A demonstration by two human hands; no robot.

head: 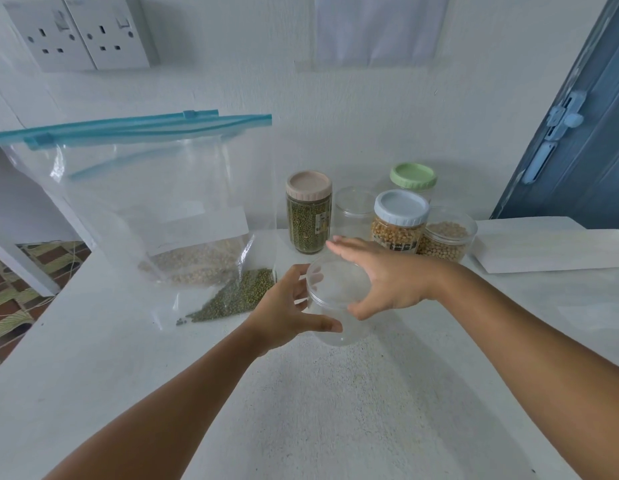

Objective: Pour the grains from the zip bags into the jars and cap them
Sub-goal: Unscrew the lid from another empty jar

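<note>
An empty clear jar [335, 327] with a clear lid [335, 282] stands mid-table. My left hand [287, 313] grips the jar's left side, thumb across its front. My right hand [380, 275] spans the lid from the right, fingers over the top and thumb at the near rim. Two clear zip bags with teal sliders lean against the wall at left: one [194, 265] holds pale grains, the other [232, 299] green beans.
Behind stand a beige-lidded jar of green beans [308, 216], an empty open jar [353, 213], a blue-lidded corn jar [398, 223], a green-lidded jar [413, 176] and an open jar of yellow peas [446, 237]. White paper [543, 247] lies right. The table edge [41, 317] drops off at left.
</note>
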